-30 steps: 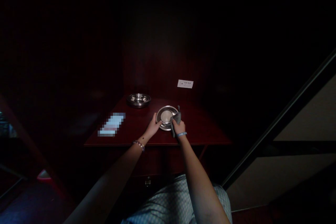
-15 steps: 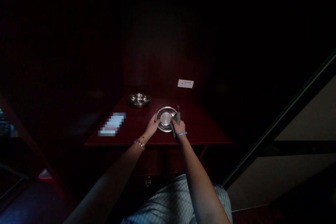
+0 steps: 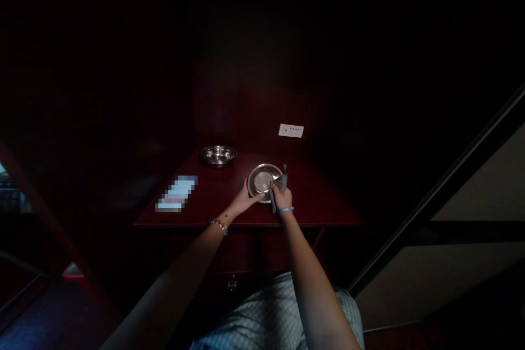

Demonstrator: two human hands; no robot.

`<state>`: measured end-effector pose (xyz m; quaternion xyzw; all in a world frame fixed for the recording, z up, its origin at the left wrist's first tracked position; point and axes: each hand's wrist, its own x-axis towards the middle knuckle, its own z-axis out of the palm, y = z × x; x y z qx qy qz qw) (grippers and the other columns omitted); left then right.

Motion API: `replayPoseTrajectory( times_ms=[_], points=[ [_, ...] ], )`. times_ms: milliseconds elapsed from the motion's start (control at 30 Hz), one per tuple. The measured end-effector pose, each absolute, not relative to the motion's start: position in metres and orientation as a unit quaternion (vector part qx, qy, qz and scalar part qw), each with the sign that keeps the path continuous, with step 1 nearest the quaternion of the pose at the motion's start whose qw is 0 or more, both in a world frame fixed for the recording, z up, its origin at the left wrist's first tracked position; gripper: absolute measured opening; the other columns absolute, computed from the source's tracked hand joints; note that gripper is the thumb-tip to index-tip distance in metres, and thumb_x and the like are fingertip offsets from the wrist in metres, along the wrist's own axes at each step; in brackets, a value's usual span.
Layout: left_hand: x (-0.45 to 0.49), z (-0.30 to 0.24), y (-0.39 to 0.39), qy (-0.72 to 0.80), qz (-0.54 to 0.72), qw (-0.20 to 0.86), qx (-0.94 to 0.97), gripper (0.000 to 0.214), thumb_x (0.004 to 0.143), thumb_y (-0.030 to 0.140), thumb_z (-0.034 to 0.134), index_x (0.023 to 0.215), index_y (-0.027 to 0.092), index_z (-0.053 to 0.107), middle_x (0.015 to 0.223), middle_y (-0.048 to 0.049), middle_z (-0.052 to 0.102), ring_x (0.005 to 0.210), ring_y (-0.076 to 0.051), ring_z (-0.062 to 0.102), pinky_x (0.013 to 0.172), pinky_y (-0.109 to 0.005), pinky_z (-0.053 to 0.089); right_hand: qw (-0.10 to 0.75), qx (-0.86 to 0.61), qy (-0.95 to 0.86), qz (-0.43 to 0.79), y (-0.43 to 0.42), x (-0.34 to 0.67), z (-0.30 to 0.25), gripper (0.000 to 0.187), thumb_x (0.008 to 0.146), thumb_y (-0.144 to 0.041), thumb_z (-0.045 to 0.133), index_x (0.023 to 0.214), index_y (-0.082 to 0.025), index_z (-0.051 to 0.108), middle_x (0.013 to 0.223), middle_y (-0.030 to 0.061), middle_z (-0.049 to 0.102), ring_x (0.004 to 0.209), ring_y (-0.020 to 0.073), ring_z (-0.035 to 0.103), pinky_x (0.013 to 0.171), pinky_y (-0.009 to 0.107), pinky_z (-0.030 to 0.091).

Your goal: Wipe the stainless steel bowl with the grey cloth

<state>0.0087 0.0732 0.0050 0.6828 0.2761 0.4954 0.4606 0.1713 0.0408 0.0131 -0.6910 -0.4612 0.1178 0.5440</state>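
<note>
A shallow round steel dish [image 3: 262, 179] is tilted toward me above the front part of the dark red table [image 3: 229, 213]. My left hand [image 3: 245, 200] grips its lower left rim, thumb on the inside and fingers behind. A grey cloth [image 3: 280, 181] is bunched in my right hand [image 3: 283, 196], pressed against the right side of the dish, partly over its inner face and rim. The right fingers are partly hidden by the cloth. Further back on the left, more steel dishes [image 3: 219, 156], seemingly stacked, rest on the table.
A pixelated, pale rectangular thing [image 3: 177, 193] lies at the table's left edge. On the back wall is a white socket plate [image 3: 291, 130]. Dark panels stand on both sides. A latch [image 3: 232, 283] shows below the tabletop, above my checked clothing.
The dish in my hands has shifted slightly right and up. My left hand has slid lower along its rim, thumb pointing further right. The cloth has moved a little right with my right hand.
</note>
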Motion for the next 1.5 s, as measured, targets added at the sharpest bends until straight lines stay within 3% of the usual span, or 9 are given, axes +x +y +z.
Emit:
replayPoseTrajectory(
  times_ms=[333,633,1167,1400,1500],
  points=[
    [0.013,0.003,0.084,0.304,0.526,0.472,0.639,0.060,0.069,0.009,0.058,0.127,0.017,0.045,0.127,-0.0086,0.056,0.120,-0.021,0.048,0.108,-0.038,0.030,0.529,-0.691,-0.481,0.105,0.043,0.169,0.012,0.031,0.076,-0.041,0.053,0.075,-0.014,0.068,0.076,0.0108,0.072,0.076,0.0221,0.067,0.061,0.023,0.046],
    [0.012,0.003,0.084,0.306,0.550,0.476,0.614,0.042,0.077,0.017,0.052,0.119,0.016,0.053,0.121,-0.0079,0.061,0.115,-0.021,0.053,0.103,-0.037,0.035,0.510,-0.692,-0.499,0.111,0.039,0.166,0.017,0.030,0.077,-0.040,0.053,0.073,-0.014,0.067,0.076,0.0103,0.072,0.076,0.0212,0.068,0.061,0.022,0.046],
    [0.012,0.007,0.086,0.330,0.560,0.477,0.592,0.033,0.072,0.012,0.047,0.101,0.013,0.062,0.105,-0.0073,0.068,0.103,-0.022,0.059,0.099,-0.039,0.040,0.471,-0.714,-0.509,0.098,0.038,0.166,0.019,0.028,0.077,-0.037,0.055,0.075,-0.013,0.070,0.078,0.0117,0.071,0.076,0.0217,0.067,0.063,0.023,0.045],
    [0.012,0.005,0.082,0.331,0.548,0.462,0.614,0.036,0.076,0.018,0.053,0.111,0.015,0.058,0.116,-0.0091,0.063,0.111,-0.023,0.055,0.103,-0.039,0.036,0.486,-0.713,-0.494,0.104,0.037,0.167,0.018,0.030,0.077,-0.039,0.053,0.076,-0.014,0.069,0.077,0.0111,0.072,0.077,0.0212,0.067,0.062,0.023,0.045],
    [0.011,0.008,0.078,0.317,0.543,0.449,0.635,0.048,0.074,0.018,0.058,0.121,0.015,0.050,0.120,-0.0100,0.060,0.113,-0.022,0.054,0.103,-0.038,0.036,0.488,-0.719,-0.485,0.105,0.037,0.168,0.018,0.031,0.077,-0.040,0.053,0.077,-0.014,0.069,0.078,0.0117,0.072,0.078,0.0217,0.068,0.062,0.022,0.045]
  ],
)
